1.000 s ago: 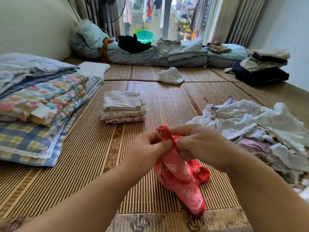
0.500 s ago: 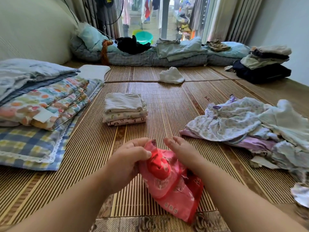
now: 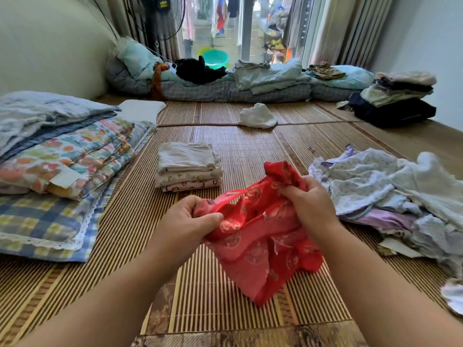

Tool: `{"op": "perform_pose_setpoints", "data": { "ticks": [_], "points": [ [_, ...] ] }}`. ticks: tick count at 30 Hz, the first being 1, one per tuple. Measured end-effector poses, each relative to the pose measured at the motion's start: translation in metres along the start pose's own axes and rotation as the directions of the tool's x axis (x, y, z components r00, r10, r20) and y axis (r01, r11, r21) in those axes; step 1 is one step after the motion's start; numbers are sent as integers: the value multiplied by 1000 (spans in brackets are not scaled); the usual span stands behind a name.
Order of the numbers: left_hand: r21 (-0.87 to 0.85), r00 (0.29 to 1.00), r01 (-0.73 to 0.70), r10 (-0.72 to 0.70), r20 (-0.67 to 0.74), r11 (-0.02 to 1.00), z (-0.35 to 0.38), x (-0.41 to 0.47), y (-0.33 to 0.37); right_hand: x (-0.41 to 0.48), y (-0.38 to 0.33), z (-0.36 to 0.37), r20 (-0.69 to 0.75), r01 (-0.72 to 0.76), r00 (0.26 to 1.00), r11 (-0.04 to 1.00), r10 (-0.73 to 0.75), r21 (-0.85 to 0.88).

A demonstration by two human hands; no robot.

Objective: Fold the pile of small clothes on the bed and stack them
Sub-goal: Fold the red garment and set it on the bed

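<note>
A bamboo mat carries a loose pile of small clothes along its right edge. Toward the front edge sits a bunched red patterned garment, with a folded stack mid-mat. The left hand and right hand each grip the garment's top with curled fingers.

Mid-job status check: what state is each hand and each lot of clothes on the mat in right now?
left hand: grips the red garment's left edge.
right hand: grips its upper right part.
red garment: unfolded, bunched, held between both hands.
folded stack: neat, on the mat, untouched.
loose pile: jumbled, unfolded, at the right.
white garment: crumpled, lying alone farther back.
</note>
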State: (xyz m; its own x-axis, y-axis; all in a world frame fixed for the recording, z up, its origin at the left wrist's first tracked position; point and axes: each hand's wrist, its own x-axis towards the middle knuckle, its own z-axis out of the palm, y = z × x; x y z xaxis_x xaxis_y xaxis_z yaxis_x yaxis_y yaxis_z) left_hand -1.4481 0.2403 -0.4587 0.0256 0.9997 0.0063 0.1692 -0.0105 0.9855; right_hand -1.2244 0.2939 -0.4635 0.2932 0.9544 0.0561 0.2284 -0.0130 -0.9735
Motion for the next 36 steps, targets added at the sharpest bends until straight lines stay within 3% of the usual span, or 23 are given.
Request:
{"op": "perform_pose_setpoints", "data": {
  "ticks": [2, 6, 7, 9, 11, 12, 14, 16, 18, 20, 25, 29, 31, 33, 36],
  "points": [
    [61, 993, -24, 31, -116, 998, -2, 4, 1, -2, -5, -15, -24, -8, 1000, 986, 12, 169],
    [423, 926, -86, 228, -300, 902, -4, 8, 3, -10, -13, -33, -78, 53, 996, 982, -40, 181],
    [459, 907, -95, 267, -325, 883, -5, 7, 4, -13, -15, -37, -90, 92, 992, 991, -83, 94],
    [496, 874, -95, 311, -373, 863, -7, 6, 5, -17, -15, -47, -81, 180, 975, 947, -208, -267],
    [532, 851, -88, 341, -400, 842, -11, 6, 4, -22, -15, -54, 8, 227, 960, 756, -281, -614],
    [553, 843, -83, 355, -404, 829, -14, 7, 3, -24, -15, -56, 50, 237, 957, 668, -287, -705],
    [585, 839, -68, 364, -405, 808, -17, 8, 0, -29, -17, -58, 82, 235, 959, 600, -272, -765],
    [600, 852, -56, 351, -388, 798, -20, 9, -3, -31, -19, -62, 96, 240, 965, 666, -246, -706],
    [626, 884, -51, 327, -334, 778, -21, 9, -5, -34, -22, -63, 108, 200, 980, 853, -168, -482],
    [665, 925, -87, 308, -221, 741, -16, 5, -6, -40, -28, -58, 115, 157, 985, 948, -129, -277],
    [623, 937, -335, 320, 142, 707, 29, -13, 8, -61, -48, -31, 284, 224, 942, 965, -179, -136],
    [596, 941, -325, 314, 127, 734, 44, -10, 15, -71, -54, -17, 332, 297, 916, 938, -226, -181],
    [618, 959, -244, 281, 39, 747, 36, -2, 17, -67, -49, -18, 294, 362, 918, 866, -267, -344],
    [620, 952, -200, 301, -61, 758, 24, 6, 20, -57, -38, -25, 269, 390, 920, 718, -284, -577],
    [644, 926, -144, 332, -180, 751, 4, 17, 20, -40, -23, -43, 221, 297, 954, 537, -204, -789]
  ]
}}
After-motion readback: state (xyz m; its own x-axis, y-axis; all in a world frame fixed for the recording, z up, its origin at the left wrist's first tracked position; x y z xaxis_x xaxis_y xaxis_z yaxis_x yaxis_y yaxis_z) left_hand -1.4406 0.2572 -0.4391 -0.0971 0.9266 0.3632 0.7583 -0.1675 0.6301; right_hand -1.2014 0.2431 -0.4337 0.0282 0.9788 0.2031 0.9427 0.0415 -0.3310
